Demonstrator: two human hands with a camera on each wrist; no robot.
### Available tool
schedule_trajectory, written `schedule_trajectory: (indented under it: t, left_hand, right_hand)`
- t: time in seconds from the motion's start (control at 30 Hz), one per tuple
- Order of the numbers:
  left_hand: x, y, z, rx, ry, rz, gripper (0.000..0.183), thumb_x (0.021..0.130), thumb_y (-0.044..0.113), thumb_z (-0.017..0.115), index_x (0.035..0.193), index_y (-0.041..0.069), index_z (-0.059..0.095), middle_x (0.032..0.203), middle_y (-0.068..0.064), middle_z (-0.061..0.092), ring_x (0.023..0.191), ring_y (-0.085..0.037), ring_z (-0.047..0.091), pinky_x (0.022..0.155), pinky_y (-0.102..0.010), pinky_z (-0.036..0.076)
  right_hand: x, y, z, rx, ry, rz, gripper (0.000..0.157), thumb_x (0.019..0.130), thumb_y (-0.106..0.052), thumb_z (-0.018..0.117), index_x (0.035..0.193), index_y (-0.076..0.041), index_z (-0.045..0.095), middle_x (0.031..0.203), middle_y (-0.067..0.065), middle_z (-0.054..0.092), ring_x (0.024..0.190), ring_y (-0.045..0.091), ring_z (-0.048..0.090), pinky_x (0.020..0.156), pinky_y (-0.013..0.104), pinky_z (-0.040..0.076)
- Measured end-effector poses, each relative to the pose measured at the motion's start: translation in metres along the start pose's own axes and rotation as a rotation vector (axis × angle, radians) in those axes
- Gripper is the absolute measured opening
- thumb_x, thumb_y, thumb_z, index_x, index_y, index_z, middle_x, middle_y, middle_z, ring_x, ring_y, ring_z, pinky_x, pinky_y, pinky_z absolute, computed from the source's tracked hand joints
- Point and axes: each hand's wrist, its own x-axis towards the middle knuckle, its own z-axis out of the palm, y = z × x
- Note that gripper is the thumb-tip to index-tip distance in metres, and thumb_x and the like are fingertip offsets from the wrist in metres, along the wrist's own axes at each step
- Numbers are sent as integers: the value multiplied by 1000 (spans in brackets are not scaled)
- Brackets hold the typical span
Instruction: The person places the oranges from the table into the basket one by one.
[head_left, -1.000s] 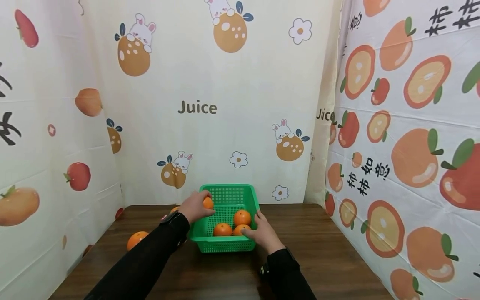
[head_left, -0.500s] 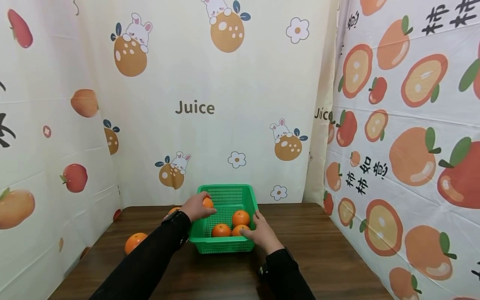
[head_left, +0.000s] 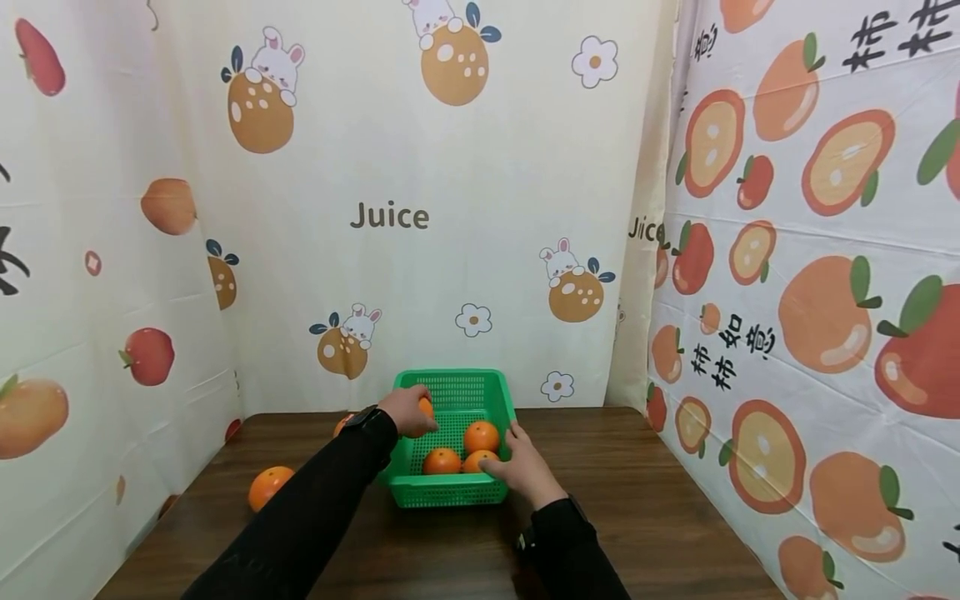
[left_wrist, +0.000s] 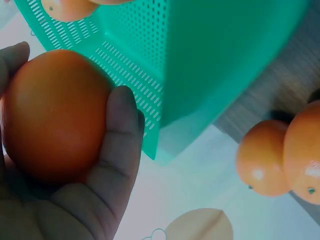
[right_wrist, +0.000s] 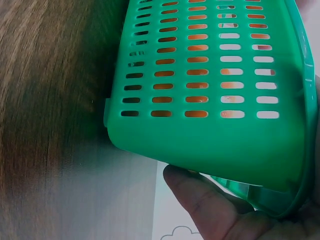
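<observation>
My left hand [head_left: 407, 411] holds an orange [left_wrist: 60, 117] over the left side of a green plastic basket [head_left: 450, 493], its fingers curled around the fruit in the left wrist view. From the head, most of that orange is hidden by the hand. Inside the basket, three oranges [head_left: 482, 437] lie in the front right part. My right hand [head_left: 531, 472] grips the basket's right rim, with the thumb reaching over the inside. In the right wrist view, fingers [right_wrist: 200, 200] press against the slotted wall [right_wrist: 195, 135] near a corner.
One orange [head_left: 268, 487] lies on the dark wooden table [head_left: 637, 517] left of the basket. Farther back, more fruit [head_left: 341, 425] shows partly behind my left wrist; the left wrist view has two oranges [left_wrist: 262, 157] side by side there. Fruit-printed cloth [head_left: 480, 250] surrounds the table.
My left hand has moved slightly right, farther over the basket, carrying the orange. The right hand stays on the rim, and the basket has hardly moved.
</observation>
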Motion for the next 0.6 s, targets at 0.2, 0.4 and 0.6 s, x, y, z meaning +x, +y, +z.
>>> schedule_trajectory:
  t: [0.2, 0.4, 0.6]
  left_hand:
    - [2, 13, 4, 31, -48, 3, 51, 87, 22, 81, 134, 9, 63, 108, -14, 67, 83, -26, 59, 71, -38, 47]
    - [9, 22, 11, 43, -129, -46, 51, 87, 22, 77, 135, 12, 61, 116, -15, 66, 86, -27, 59, 71, -40, 48]
    - [14, 26, 21, 16, -141, -55, 50, 88, 19, 73, 136, 10, 60, 116, -16, 65, 85, -27, 58, 70, -40, 48]
  right_hand:
    - [1, 5, 0, 0, 1, 7, 91, 100, -40, 74, 163, 8, 30, 179, 18, 11, 160, 49, 25, 123, 65, 33]
    - [2, 5, 1, 1, -8, -8, 90, 101, -40, 74, 163, 7, 31, 179, 18, 11, 160, 49, 26, 122, 65, 35]
    - [1, 5, 2, -7, 0, -21, 91, 100, -41, 75, 162, 10, 31, 179, 19, 13, 160, 48, 26, 123, 64, 33]
